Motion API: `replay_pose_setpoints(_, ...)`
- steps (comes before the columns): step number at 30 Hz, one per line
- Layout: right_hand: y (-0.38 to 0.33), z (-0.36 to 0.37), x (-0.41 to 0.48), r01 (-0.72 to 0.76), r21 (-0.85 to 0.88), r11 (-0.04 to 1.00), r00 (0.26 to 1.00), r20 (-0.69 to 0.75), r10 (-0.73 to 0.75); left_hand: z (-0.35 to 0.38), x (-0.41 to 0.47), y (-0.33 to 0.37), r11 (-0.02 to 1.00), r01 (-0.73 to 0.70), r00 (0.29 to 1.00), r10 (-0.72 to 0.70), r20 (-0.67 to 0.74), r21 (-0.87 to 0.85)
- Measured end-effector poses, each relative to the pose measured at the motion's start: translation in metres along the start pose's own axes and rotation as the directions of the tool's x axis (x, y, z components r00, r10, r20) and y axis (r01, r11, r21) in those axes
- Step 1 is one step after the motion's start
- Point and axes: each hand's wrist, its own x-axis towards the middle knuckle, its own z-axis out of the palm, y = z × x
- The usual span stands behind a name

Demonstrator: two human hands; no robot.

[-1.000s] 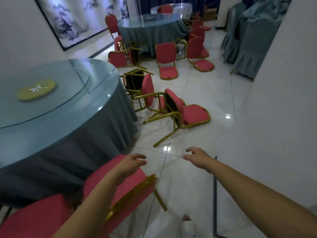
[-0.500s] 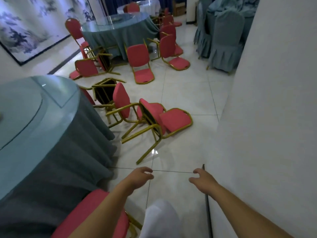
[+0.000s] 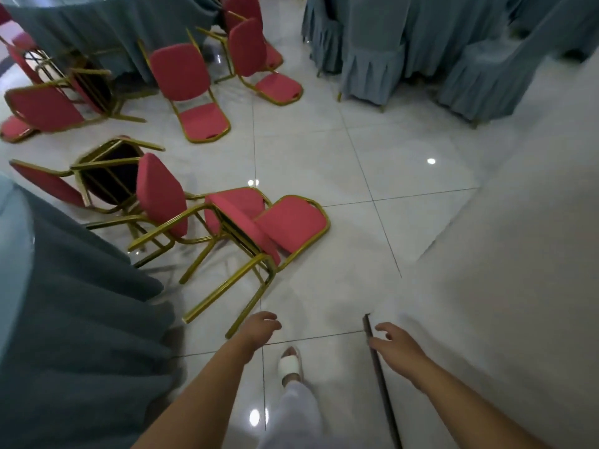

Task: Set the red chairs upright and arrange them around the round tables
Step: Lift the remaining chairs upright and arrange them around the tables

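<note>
Red padding and gold frames litter the white tile floor (image 3: 372, 157) ahead of you. The nearest chair (image 3: 259, 231) lies tipped over, its legs pointing back toward you, tangled with a second toppled chair (image 3: 158, 196) beside the near table (image 3: 74, 319) at your left. More chairs lie by the far table (image 3: 107, 24). Your left hand (image 3: 259, 328) hovers just short of the nearest chair's leg, fingers loosely curled and grasping nothing. Your right hand (image 3: 395, 345) is spread and empty, next to the wall (image 3: 518, 286).
</note>
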Motion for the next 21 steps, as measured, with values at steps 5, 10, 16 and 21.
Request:
replay_pose_setpoints(5, -0.097, 0.019, 0.061, -0.005, -0.014, 1.0, 1.0, 0.028, 0.005, -0.089, 0.045, 0.004, 0.995, 0.057, 0.996, -0.062, -0.06, -0.081)
replay_pose_setpoints(10, -0.166, 0.04, 0.109, -0.005, -0.003, 1.0, 0.999, 0.052, 0.005, -0.16, 0.081, 0.011, 0.979, 0.157, 0.977, -0.173, -0.121, -0.132)
replay_pose_setpoints(16, -0.226, 0.059, 0.187, -0.06, 0.07, 0.996, 0.995, 0.081, 0.054, -0.216, 0.135, 0.045, 0.982, 0.152, 0.977, -0.167, -0.133, -0.111)
replay_pose_setpoints(21, -0.275, 0.078, 0.27, -0.118, 0.183, 0.976, 0.986, 0.139, 0.093, -0.266, 0.183, 0.091, 0.981, 0.179, 0.969, -0.19, -0.16, -0.081)
